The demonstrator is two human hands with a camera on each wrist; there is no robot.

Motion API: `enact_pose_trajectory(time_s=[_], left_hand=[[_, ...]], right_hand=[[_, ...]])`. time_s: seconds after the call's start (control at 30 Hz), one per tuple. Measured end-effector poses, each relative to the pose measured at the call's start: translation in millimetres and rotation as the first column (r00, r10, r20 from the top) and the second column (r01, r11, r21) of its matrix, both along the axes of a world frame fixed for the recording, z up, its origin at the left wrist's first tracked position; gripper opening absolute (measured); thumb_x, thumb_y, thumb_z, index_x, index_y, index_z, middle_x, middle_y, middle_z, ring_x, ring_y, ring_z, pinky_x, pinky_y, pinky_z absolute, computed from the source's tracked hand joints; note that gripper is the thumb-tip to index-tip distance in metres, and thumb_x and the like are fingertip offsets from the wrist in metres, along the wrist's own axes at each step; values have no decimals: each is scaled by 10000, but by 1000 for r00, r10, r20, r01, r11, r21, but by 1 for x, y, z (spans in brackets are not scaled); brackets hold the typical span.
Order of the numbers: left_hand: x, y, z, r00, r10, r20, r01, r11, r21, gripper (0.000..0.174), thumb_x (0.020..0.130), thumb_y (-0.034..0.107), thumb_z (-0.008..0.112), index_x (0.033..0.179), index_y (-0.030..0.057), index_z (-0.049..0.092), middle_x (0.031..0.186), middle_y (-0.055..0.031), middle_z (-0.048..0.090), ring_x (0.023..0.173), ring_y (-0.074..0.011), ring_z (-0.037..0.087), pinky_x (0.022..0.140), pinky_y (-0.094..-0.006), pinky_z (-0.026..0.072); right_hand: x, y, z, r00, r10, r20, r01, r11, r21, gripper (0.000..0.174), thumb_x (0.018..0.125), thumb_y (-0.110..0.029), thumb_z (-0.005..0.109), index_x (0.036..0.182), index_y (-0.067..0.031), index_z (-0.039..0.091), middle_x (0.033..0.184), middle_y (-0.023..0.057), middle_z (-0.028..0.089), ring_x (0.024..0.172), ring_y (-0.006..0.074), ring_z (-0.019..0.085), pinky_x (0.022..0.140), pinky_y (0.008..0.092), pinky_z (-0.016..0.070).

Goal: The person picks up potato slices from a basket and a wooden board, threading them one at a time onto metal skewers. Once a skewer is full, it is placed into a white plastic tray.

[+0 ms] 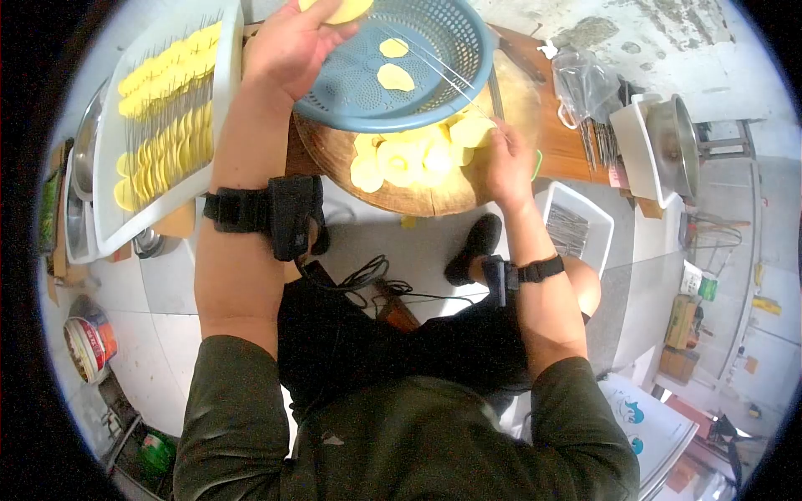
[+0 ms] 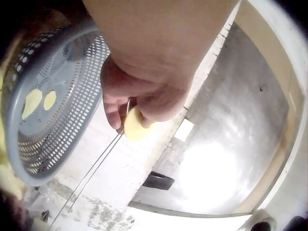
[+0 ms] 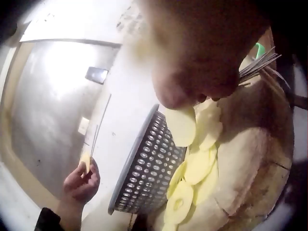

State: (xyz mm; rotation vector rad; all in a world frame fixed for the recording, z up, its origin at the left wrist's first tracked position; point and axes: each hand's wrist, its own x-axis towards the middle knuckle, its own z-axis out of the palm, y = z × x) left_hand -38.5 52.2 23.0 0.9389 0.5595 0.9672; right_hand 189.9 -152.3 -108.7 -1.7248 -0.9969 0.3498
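Note:
My left hand (image 1: pixel 292 50) is raised at the basket's far left, pinching a yellow potato slice (image 2: pixel 137 124) with thumb and fingers. Two thin metal skewers (image 2: pixel 94 168) run out from that slice, pointing toward the right hand in the head view. At the board's right side, my right hand (image 1: pixel 508 167) pinches another potato slice (image 3: pixel 182 126) by its edge, close over the loose slices. Several potato slices (image 1: pixel 409 163) lie overlapping on the round wooden board (image 1: pixel 451 196). Two more slices (image 1: pixel 395 78) rest in the blue-grey perforated basket (image 1: pixel 368 117), which overlaps the board's far part.
A white tray (image 1: pixel 113 225) of skewered slices stands at left. A bundle of metal skewers (image 3: pixel 260 65) shows beside the right hand in its wrist view. A clear plastic bag (image 1: pixel 585 83) lies at right; a white bin (image 1: pixel 597 221) of skewers sits below. Cables (image 1: pixel 368 275) cross the floor.

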Motion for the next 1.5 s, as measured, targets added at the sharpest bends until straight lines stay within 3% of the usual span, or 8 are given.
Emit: enact_pose_trajectory(time_s=[0.17, 0.6, 0.9, 1.0, 1.07, 1.17, 1.33, 1.5], left_hand=[[-1, 38, -35, 996, -70, -56, 76, 990, 115, 305, 975, 179, 511, 1231, 13, 527, 1129, -92, 636, 1000, -188, 628, 814, -290, 530], [0, 29, -31, 997, -43, -66, 47, 997, 64, 327, 979, 182, 514, 1255, 8, 505, 1175, -103, 616, 1041, -194, 621, 850, -294, 530], [3, 32, -34, 996, -39, -81, 46, 996, 83, 326, 976, 176, 517, 1253, 5, 507, 1175, -108, 618, 1049, -209, 620, 850, -298, 529], [3, 37, -37, 995, -65, -78, 70, 996, 63, 330, 974, 177, 519, 1252, 0, 506, 1170, -109, 620, 1042, -208, 623, 835, -293, 534], [6, 38, -37, 995, -60, -78, 65, 996, 64, 332, 974, 179, 520, 1252, -3, 505, 1172, -109, 620, 1041, -208, 623, 831, -290, 535], [9, 34, -37, 993, -73, -91, 79, 995, 67, 335, 972, 179, 523, 1251, -5, 504, 1172, -109, 620, 1039, -208, 625, 827, -288, 537], [8, 33, -38, 989, -109, -100, 117, 990, 83, 330, 972, 176, 525, 1249, -2, 508, 1171, -106, 619, 1041, -207, 624, 825, -285, 535], [10, 33, -36, 993, -69, -97, 77, 994, 81, 333, 977, 182, 517, 1261, 8, 500, 1176, -101, 617, 1049, -202, 620, 827, -285, 532]], right_hand=[[-3, -4, 22, 819, -32, -573, -5, 998, -63, 149, 951, -97, 515, 1061, 1, 531, 882, 83, 627, 709, 141, 599, 616, 268, 512], [7, -17, 14, 719, -28, -695, 50, 999, 11, 210, 855, 27, 579, 1061, 15, 542, 896, 90, 647, 687, 147, 613, 587, 257, 525], [12, -16, 31, 886, -164, -434, 116, 984, -135, 238, 850, -19, 592, 1083, 26, 574, 943, 119, 637, 693, 152, 609, 609, 268, 519], [3, -14, 36, 944, -123, -307, 66, 980, -187, 258, 855, -70, 610, 1099, 9, 586, 905, 106, 632, 661, 145, 606, 579, 280, 517], [-4, -16, 39, 933, 163, -321, -293, 862, -414, 302, 824, -166, 651, 1093, -31, 634, 837, 119, 681, 735, 219, 662, 669, 353, 534], [-22, -8, 31, 932, 351, 91, -252, 808, -532, 452, 804, -332, 685, 1153, -54, 616, 930, 217, 674, 828, 328, 667, 752, 387, 530], [-35, 5, 36, 897, 405, 177, -181, 703, -688, 644, 742, -365, 756, 1267, -65, 536, 1027, 224, 660, 963, 369, 634, 869, 408, 498], [-29, -2, 29, 914, 345, 213, -149, 774, -615, 440, 760, -366, 723, 1038, -42, 615, 904, 209, 676, 849, 368, 652, 753, 425, 518]])
